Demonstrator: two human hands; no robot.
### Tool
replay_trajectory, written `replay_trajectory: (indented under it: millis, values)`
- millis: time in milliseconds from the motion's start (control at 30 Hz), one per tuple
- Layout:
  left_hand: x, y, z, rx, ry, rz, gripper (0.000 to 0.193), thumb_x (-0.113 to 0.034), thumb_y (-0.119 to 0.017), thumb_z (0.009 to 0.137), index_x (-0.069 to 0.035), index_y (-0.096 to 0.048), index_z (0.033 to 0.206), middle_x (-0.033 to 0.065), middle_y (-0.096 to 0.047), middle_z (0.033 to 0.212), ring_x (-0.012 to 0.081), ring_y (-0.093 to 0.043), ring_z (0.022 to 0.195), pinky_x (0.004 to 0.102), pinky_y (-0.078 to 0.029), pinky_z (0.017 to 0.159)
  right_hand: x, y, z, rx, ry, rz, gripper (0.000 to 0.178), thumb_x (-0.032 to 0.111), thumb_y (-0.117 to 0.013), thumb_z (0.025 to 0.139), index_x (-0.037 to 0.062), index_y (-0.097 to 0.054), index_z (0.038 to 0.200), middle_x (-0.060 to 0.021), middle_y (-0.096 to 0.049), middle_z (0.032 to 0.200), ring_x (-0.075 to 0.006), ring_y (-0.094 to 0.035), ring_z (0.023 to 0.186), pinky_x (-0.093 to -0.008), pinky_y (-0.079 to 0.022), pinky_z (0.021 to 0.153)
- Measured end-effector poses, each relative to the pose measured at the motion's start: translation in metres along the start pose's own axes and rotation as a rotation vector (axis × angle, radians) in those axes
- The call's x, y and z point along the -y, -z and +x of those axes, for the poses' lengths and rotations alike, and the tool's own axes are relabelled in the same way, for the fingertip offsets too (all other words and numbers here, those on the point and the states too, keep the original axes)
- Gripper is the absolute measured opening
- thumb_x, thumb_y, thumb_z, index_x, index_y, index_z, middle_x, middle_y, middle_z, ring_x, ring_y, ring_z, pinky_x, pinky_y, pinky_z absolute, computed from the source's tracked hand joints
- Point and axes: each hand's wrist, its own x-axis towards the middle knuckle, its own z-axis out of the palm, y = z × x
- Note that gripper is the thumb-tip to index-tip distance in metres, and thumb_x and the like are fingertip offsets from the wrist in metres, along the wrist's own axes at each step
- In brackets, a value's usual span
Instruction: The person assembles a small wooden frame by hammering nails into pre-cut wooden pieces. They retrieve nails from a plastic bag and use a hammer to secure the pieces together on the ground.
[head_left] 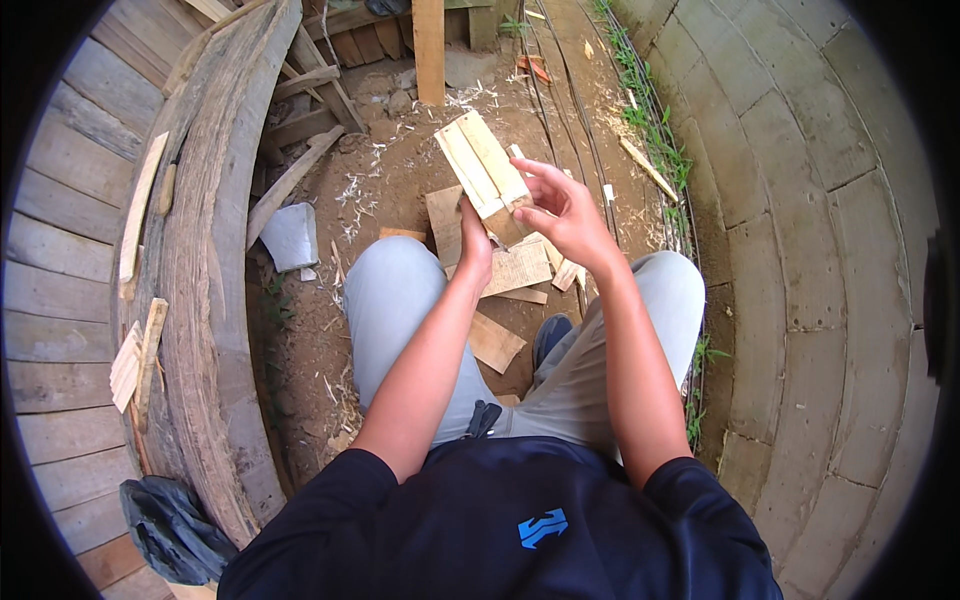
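Observation:
Above my knees I hold a small box-like wooden block (482,172), tilted, built of pale boards with a dark seam running along its upper face. My left hand (474,243) is closed on it from below and the left, its fingers mostly hidden behind the wood. At the block's near right corner, my right hand (568,212) grips with thumb and curved fingers. Beneath the block, cut boards (518,270) overlap on the dirt between my legs. Another loose board (494,342) lies nearer to me.
A thick weathered beam (205,250) runs along the left, carrying wood strips (143,215) and a slim wooden-handled tool (167,190). A black plastic bag (175,530) sits at its near end. A whitish slab (290,237) lies beside it. A block wall (800,250) stands right.

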Motion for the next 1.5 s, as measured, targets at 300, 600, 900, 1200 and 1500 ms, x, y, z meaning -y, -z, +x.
replay_trajectory:
  millis: [300,600,900,1200,1500]
  values:
    - [0.016,0.011,0.013,-0.23,-0.022,0.065,0.095,-0.055,-0.066,0.093,0.002,-0.022,0.154,0.0211,-0.043,0.149,0.0303,-0.049,0.136,0.0397,-0.044,0.109,-0.036,-0.007,0.012,-0.297,0.162,-0.45,0.088,0.013,-0.089,0.072,0.0036,-0.046,0.149,-0.0167,-0.065,0.132,-0.0238,-0.062,0.124,-0.0389,-0.048,0.107]
    - [0.019,0.017,0.018,-0.155,0.088,-0.076,0.079,-0.062,-0.054,0.096,-0.009,-0.037,0.152,0.0129,-0.05,0.145,0.0247,-0.051,0.133,0.0412,-0.046,0.106,-0.045,-0.002,0.017,-0.429,0.021,-0.379,0.084,0.012,-0.087,0.068,-0.0003,-0.051,0.143,-0.0188,-0.07,0.12,-0.0237,-0.069,0.109,-0.0361,-0.055,0.094]
    - [0.01,0.037,0.027,0.136,-0.103,-0.217,0.056,-0.038,-0.053,0.104,-0.011,-0.04,0.152,0.0107,-0.051,0.148,0.0267,-0.056,0.13,0.0425,-0.049,0.108,-0.006,0.0,-0.008,-0.16,0.63,-0.595,0.054,0.029,-0.083,0.083,0.0121,-0.065,0.131,-0.01,-0.07,0.125,-0.0286,-0.067,0.114,-0.0407,-0.052,0.097]
    - [-0.032,0.012,-0.011,0.196,0.029,-0.476,0.073,-0.061,-0.054,0.093,-0.008,-0.05,0.143,0.014,-0.058,0.137,0.0293,-0.058,0.125,0.0483,-0.046,0.108,0.002,0.01,-0.003,-0.304,-0.099,-0.042,0.065,0.035,-0.074,0.092,0.0024,-0.051,0.144,-0.0184,-0.059,0.135,-0.0226,-0.06,0.118,-0.0372,-0.051,0.096]
    - [-0.017,0.014,0.005,0.057,0.063,-0.32,0.06,-0.054,-0.056,0.097,-0.007,-0.057,0.134,0.0112,-0.065,0.125,0.0233,-0.062,0.116,0.0414,-0.053,0.098,-0.018,0.0,-0.003,-0.29,-0.159,0.055,0.038,0.014,-0.057,0.096,-0.0024,-0.058,0.13,-0.0124,-0.068,0.119,-0.0189,-0.064,0.106,-0.0335,-0.048,0.096]
